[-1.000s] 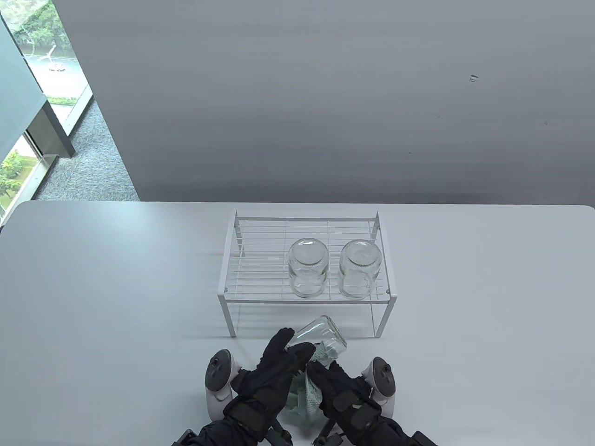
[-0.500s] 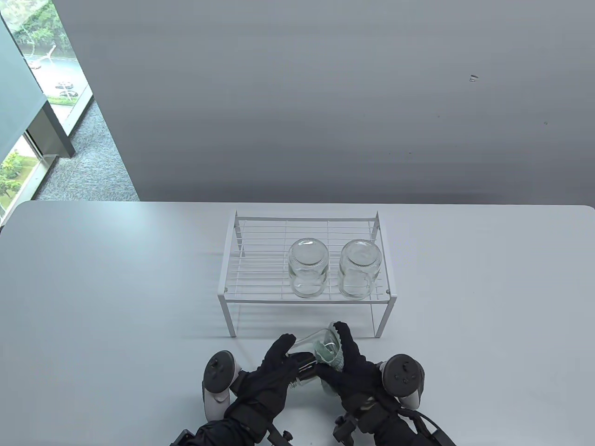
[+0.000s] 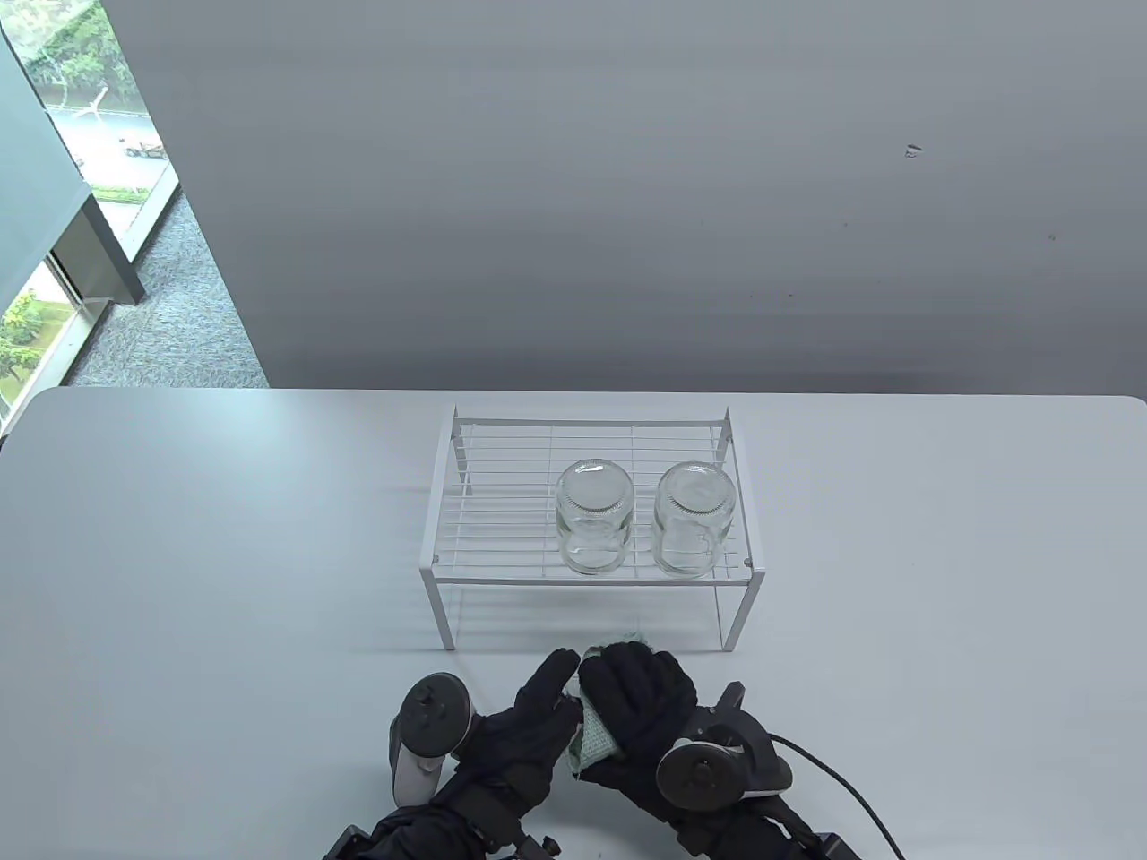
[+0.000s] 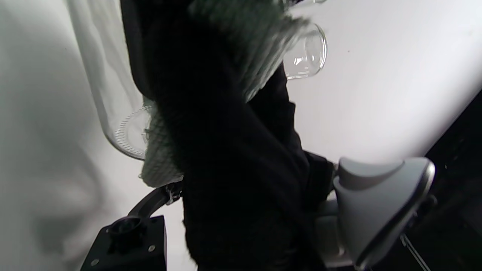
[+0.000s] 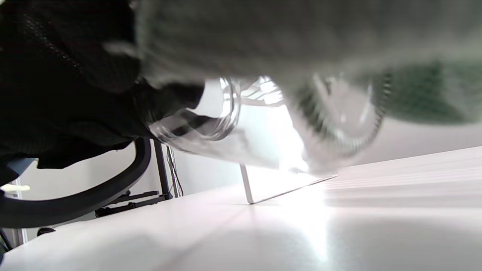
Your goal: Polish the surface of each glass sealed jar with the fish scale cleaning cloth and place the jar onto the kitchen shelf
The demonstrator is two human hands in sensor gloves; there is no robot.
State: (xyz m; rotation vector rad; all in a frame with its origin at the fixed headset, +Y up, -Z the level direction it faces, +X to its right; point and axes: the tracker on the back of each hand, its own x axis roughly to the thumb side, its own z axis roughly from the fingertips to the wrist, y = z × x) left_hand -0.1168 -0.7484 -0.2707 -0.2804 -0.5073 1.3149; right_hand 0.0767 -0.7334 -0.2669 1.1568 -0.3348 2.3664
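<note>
At the table's near edge, just in front of the kitchen shelf (image 3: 591, 573), I've got both gloved hands bunched around the third jar (image 4: 124, 124). From the table view the glass is almost fully hidden now. Half a sec ago I could see it lying tilted between the hands, w/ the right fingers only at its far end; now my right hand (image 3: 641, 717) has rolled over the top of it, tracker facing up, fingers curled down over the fish scale cleaning cloth (image 3: 591, 745), pressing it onto the glass. A bit of green cloth pokes out beyond the fingertips and another bit near the wrist.

My left hand (image 3: 524, 726) is on the jar's left side, fingers close together and reaching forward along it. Left wrist view shows the clear wall and ribbed base beside the glove, cloth draped over it. Whether the left thumb wraps under, I can't tell. Right wrist view is blurred; glass and cloth only.

Two jars (image 3: 591, 515) (image 3: 694, 518) already stand on the shelf's wire top, side by side at centre and right, apart from each other. Left part of the shelf is free.

My read: polishing stroke is mid-way on the last jar; placing is still to do.
</note>
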